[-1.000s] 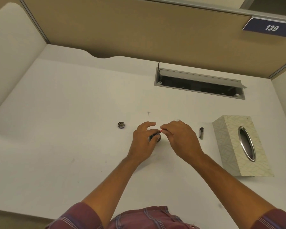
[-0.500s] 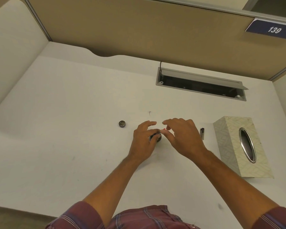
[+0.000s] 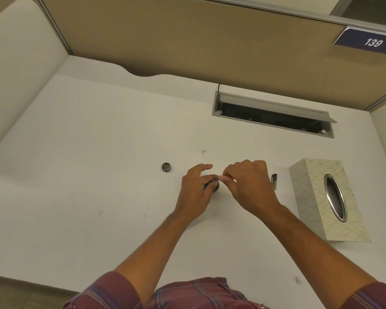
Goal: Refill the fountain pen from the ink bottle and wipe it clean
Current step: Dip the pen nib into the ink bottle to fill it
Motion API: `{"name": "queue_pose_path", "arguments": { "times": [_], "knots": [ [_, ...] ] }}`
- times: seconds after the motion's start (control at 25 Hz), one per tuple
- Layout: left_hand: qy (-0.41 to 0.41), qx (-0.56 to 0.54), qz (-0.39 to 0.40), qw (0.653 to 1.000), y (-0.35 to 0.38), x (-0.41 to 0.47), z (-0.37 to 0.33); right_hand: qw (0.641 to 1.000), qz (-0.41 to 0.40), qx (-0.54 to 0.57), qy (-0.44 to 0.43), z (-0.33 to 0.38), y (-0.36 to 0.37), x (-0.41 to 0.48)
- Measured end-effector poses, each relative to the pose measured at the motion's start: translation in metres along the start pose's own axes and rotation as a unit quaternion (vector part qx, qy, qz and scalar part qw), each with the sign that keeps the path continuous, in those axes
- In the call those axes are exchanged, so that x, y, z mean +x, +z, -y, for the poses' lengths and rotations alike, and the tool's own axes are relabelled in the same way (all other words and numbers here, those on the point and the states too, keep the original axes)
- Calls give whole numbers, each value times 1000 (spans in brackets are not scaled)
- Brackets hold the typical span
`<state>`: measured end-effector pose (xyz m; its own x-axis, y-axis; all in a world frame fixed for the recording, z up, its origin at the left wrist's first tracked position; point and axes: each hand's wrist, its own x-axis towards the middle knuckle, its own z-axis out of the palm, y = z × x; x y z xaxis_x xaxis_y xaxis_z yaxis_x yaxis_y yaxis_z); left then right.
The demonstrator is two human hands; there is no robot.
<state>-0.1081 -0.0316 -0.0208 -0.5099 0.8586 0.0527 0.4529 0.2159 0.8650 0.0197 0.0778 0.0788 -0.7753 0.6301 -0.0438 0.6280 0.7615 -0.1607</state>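
Note:
A small dark ink bottle (image 3: 214, 186) stands on the white desk (image 3: 98, 175), gripped by the thumb and fingers of my left hand (image 3: 194, 192). My right hand (image 3: 250, 186) is right of it, with its fingertips pinched together just over the bottle's mouth. They seem to hold a thin part of the fountain pen, which is almost wholly hidden by the fingers. The bottle's round dark cap (image 3: 166, 167) lies by itself to the left. A dark pen piece (image 3: 274, 181) lies on the desk behind my right hand.
A patterned tissue box (image 3: 314, 197) with an oval metal opening stands at the right. An open grey cable hatch (image 3: 276, 108) is set into the desk at the back. Tan partition walls enclose the back and sides.
My right hand's fingers, spread half a second ago, have curled back into a pinch over the bottle. My left hand stays on the bottle. The camera shifted slightly.

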Motion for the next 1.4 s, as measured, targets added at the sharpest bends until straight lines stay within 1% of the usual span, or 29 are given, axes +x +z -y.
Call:
{"name": "queue_pose_path", "arguments": {
  "times": [0.08,0.2,0.32,0.48,0.56,0.72,0.84,0.96,1.08,1.16,1.28,1.4],
  "knots": [
    [0,-4,0,1000,1,0,0,1000,-5,23,-1,0,-1,-1],
    [-2,-9,-3,1000,2,1,2,998,12,62,-15,0,-1,-4],
    [-3,-10,-4,1000,3,1,3,999,10,27,-34,1,1,-4],
    [-4,-8,-4,1000,3,0,4,1000,10,-20,-17,1,4,-2],
    [-6,-7,-2,1000,3,-1,4,1000,-9,-18,-11,1,5,-2],
    [-5,-11,2,1000,4,-2,5,1000,-10,8,-3,1,4,-3],
    [-5,-14,-3,1000,4,-1,4,999,-15,40,-22,-1,4,-6],
    [-6,-12,-7,1000,4,-1,3,999,-10,5,-38,-1,4,-5],
    [-7,-10,-5,1000,3,-1,2,999,-19,-31,-27,-1,6,-3],
    [-6,-9,-1,1000,2,-1,1,999,-28,-35,-17,-1,6,-3],
    [-4,-10,1,1000,1,-1,0,999,-33,-10,-11,-1,5,-4],
    [-4,-11,0,1000,1,-1,1,998,-41,31,-27,-3,6,-7]
  ]
}}
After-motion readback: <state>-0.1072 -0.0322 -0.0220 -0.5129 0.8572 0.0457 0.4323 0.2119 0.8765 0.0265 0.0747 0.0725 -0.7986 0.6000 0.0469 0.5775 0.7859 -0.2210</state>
